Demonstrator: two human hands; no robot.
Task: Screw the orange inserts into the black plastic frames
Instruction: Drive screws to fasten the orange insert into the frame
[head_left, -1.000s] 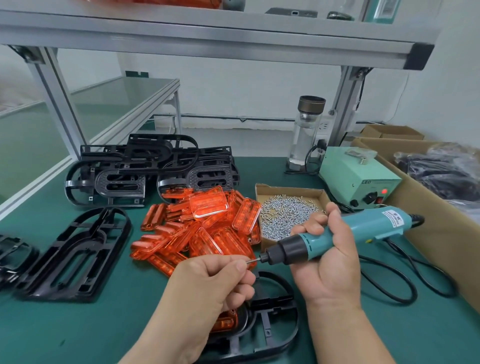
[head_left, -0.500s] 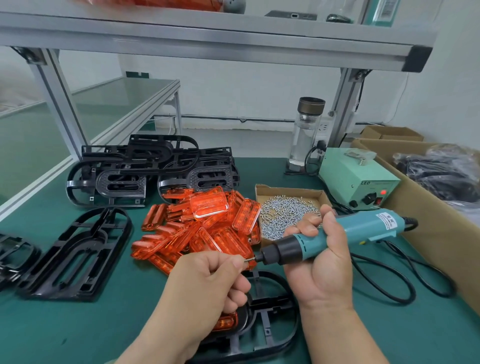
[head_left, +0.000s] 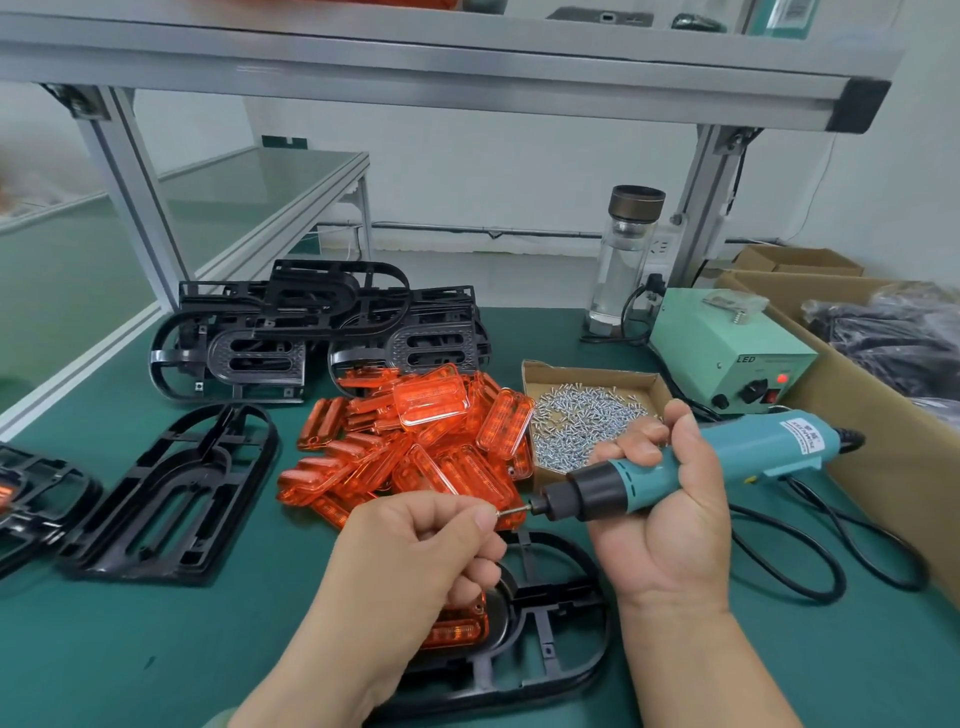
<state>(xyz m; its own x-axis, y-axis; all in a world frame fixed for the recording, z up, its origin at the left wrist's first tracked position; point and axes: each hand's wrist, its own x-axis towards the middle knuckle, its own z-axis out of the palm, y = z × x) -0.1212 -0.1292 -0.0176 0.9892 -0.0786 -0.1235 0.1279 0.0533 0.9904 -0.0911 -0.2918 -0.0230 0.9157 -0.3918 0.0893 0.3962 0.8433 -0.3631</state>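
My right hand (head_left: 670, 514) grips a teal electric screwdriver (head_left: 660, 467), held level with its bit pointing left. My left hand (head_left: 415, 561) has its fingers curled and pinches a small screw (head_left: 506, 512) at the bit's tip. Below both hands a black plastic frame (head_left: 545, 639) lies on the green mat with an orange insert (head_left: 457, 626) seated in it, partly hidden by my left hand. A pile of orange inserts (head_left: 415, 441) lies just behind my left hand.
A cardboard tray of screws (head_left: 587, 415) sits behind my right hand. Stacked black frames (head_left: 311, 332) stand at the back, with a single frame (head_left: 171, 493) and another (head_left: 36, 504) at left. A green power unit (head_left: 727, 348), a glass bottle (head_left: 623, 260), a cable (head_left: 810, 561) and a large cardboard box (head_left: 893, 431) lie to the right.
The screwdriver has slid a little left and lower, and my left hand has stayed at its tip with the screw.
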